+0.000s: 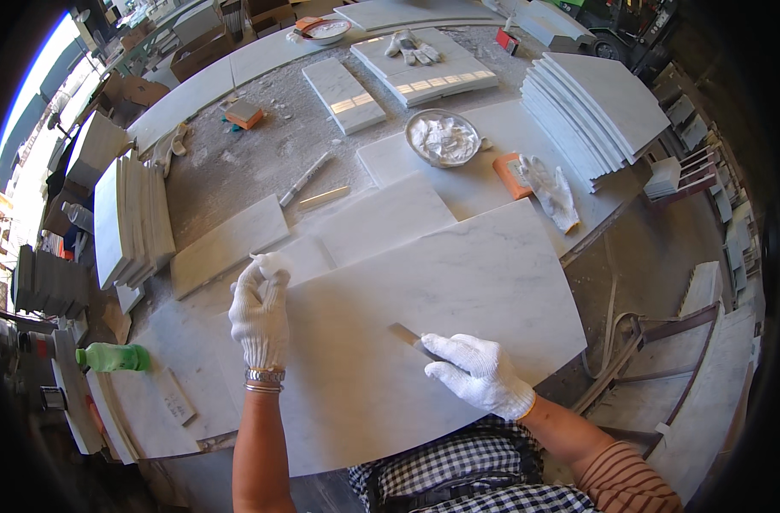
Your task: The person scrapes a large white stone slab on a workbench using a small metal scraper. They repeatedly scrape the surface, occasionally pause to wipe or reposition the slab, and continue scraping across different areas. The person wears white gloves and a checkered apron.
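My right hand (pixel 479 369), in a white knit glove, grips a putty knife (pixel 404 334) with a flat metal blade pointing up and left. The blade is over a large white marble slab (pixel 424 282) with faint grey veins, lying in front of me. My left hand (pixel 260 312), gloved too, is raised at the slab's left edge with its fingers closed. A small white bit shows at its fingertips; whether it is a separate thing or glove cloth I cannot tell. Beyond the slab stands a round bowl (pixel 442 138) of white paste.
Stacked slabs stand at the right (pixel 591 111) and left (pixel 133 218). Near the bowl lie an orange-sided block (pixel 511 175) and a loose glove (pixel 550 195). A marker-like stick (pixel 306 178) rests farther back. A green bottle (pixel 114 357) lies at the left.
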### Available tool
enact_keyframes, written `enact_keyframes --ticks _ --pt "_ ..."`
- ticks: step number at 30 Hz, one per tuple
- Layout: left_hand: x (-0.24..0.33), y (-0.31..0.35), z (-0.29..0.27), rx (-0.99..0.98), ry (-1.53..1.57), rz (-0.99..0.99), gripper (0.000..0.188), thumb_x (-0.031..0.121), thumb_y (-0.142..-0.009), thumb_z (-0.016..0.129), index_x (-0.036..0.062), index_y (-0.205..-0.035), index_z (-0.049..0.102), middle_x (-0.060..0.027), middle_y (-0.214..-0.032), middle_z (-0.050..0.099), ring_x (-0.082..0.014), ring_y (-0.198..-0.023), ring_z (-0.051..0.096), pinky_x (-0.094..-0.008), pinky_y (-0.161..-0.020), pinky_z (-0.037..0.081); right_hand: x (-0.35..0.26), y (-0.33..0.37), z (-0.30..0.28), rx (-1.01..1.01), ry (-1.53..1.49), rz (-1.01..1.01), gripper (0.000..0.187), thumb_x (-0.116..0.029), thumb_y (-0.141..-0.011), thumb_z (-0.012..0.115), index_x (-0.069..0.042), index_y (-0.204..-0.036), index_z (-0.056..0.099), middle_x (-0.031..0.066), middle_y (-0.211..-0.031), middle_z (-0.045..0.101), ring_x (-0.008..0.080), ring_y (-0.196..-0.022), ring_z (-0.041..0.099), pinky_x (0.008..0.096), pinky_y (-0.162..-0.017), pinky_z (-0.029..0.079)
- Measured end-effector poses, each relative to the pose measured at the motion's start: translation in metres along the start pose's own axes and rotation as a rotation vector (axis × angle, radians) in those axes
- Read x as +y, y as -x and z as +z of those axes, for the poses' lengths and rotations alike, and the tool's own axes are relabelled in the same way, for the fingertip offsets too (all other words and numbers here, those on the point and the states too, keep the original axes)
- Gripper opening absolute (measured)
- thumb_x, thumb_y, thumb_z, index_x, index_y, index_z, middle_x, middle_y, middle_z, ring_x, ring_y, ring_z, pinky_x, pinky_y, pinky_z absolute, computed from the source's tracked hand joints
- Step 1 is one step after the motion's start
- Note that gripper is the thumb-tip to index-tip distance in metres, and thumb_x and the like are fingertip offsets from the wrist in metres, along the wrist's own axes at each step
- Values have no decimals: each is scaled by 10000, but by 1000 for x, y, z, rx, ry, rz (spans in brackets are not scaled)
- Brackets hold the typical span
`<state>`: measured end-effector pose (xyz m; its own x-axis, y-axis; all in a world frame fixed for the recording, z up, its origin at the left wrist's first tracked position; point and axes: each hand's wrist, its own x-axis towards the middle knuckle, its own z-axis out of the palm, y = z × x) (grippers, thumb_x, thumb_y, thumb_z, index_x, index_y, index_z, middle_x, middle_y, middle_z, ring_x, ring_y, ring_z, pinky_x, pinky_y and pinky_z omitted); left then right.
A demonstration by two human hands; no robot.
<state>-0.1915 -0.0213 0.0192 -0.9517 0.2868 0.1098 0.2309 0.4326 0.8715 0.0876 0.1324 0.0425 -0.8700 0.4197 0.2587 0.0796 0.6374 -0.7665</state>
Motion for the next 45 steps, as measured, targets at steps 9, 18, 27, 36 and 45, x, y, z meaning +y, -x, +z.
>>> enact_keyframes --ticks 9,18,27,36,45 --pt "-37 -7 12 26 -129 178 503 77 -949 738 58 -1436 611 -138 -1361 702 -235 -1266 659 -410 -1229 362 31 30 -71 297 -373 715 453 -118 -1042 664 78 -1439 569 81 -975 745 121 -861 732 230 -572 587" --pt "-10 107 6 -169 -348 634 657 165 -863 807 30 -1456 558 -202 -1466 610 -433 -1448 495 -592 -1264 252 28 5 -53 165 -386 567 403 -120 -1027 688 61 -1382 626 71 -989 749 113 -859 737 247 -594 597" --pt "61 153 74 -712 -717 686 904 634 -958 596 -40 -1539 431 -285 -1655 330 -513 -1554 231 -711 -1238 77 44 50 -107 488 -474 691 441 -115 -1032 670 27 -1444 603 60 -964 734 117 -785 717 248 -595 582" --pt "122 170 172 -752 -578 846 802 636 -996 536 39 -1528 476 -251 -1627 387 -489 -1542 265 -678 -1251 95 53 90 -142 702 -472 658 437 -113 -1025 680 6 -1440 614 64 -934 729 122 -733 706 241 -580 576" --pt "136 237 119 -1521 76 342 697 532 -984 702 1 -1425 605 -139 -1121 773 -254 -1029 748 -356 -928 588 21 111 -139 453 -271 568 450 -123 -945 791 12 -1358 676 142 -1058 767 165 -769 724 293 -681 601"
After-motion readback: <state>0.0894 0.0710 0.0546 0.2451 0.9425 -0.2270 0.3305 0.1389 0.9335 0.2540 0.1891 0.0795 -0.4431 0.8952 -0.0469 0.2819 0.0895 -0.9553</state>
